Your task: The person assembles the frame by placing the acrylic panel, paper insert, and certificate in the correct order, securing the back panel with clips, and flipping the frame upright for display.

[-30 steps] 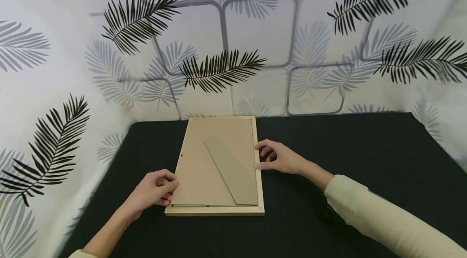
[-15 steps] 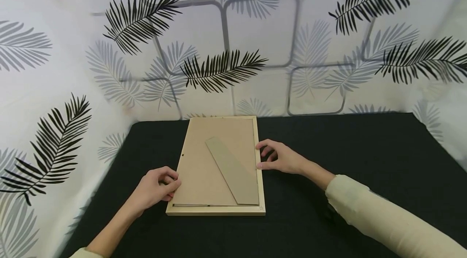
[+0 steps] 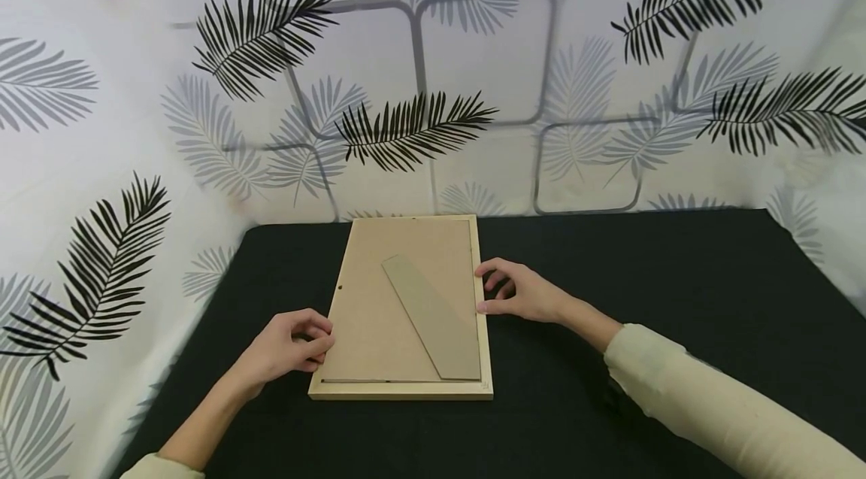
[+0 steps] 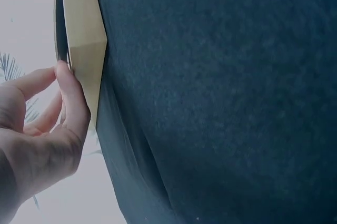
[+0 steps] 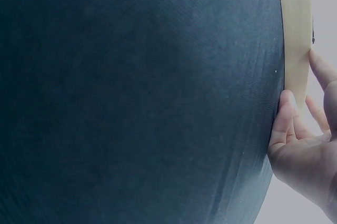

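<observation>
A pale wooden picture frame (image 3: 399, 392) lies face down, its brown backing board (image 3: 365, 253) uppermost. Across the board slants a flat grey-brown easel leg (image 3: 433, 321). My left hand (image 3: 287, 347) pinches the board's left edge near the lower corner between thumb and index finger. The left wrist view shows a dark gap between the board's edge and the wooden frame (image 4: 84, 19). On the opposite side, my right hand (image 3: 528, 295) holds the frame's right rail with curved fingers; in the right wrist view, its fingertips (image 5: 286, 98) rest against the rail's outer side.
A black cloth (image 3: 643, 276) covers the table under the frame. Behind and to the left hangs a white curtain (image 3: 487, 73) with a leaf print; the frame's far end lies close to it.
My left hand has shifted slightly up along the board's edge, and the gap at the lower left corner looks narrower. The right hand stays at the right rail.
</observation>
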Tool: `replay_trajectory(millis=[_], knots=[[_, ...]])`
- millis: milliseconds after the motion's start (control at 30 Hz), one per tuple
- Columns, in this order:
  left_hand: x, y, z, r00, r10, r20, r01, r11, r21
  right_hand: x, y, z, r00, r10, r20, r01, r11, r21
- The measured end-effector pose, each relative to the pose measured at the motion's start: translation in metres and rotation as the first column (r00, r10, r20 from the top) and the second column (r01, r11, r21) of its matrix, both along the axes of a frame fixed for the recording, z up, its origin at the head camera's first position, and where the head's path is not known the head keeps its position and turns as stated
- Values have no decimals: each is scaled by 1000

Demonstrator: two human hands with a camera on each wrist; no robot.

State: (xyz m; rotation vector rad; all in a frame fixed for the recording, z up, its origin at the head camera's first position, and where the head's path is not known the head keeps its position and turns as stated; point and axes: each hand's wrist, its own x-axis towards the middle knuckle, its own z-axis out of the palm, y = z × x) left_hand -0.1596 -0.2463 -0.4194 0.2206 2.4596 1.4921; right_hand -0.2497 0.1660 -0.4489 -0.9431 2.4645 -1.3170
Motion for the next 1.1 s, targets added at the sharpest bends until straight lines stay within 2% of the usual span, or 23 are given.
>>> replay_trajectory(millis=[133, 267, 433, 600, 667, 800, 967, 1100], knots=[[-2, -5, -1, 998, -28, 50, 25, 998, 53, 0, 0, 0, 1000, 7, -6, -7, 1000, -6], [-2, -6, 0, 998, -16, 62, 13, 999, 48, 1, -1, 1, 1000, 8, 6, -8, 1000, -1], [0, -2, 0, 998, 39, 53, -39, 999, 4, 1, -1, 0, 1000, 16, -11, -16, 1000, -13], [-1, 0, -2, 998, 67, 8, -67, 995, -77, 1, -2, 1, 1000, 26, -16, -26, 999, -22], [-2, 0, -4, 998, 59, -2, -59, 994, -91, 0, -3, 2, 1000, 22, -5, -22, 1000, -13], [-5, -3, -5, 999, 41, 19, -39, 997, -71, -1, -2, 2, 1000, 16, 6, -16, 1000, 6], [-10, -5, -4, 999, -9, 54, 12, 999, -53, -3, -1, 3, 1000, 29, 12, -29, 999, 28], [-17, -2, -2, 997, -49, 58, 51, 998, -42, -7, 1, 6, 997, 54, 49, -56, 997, 44]])
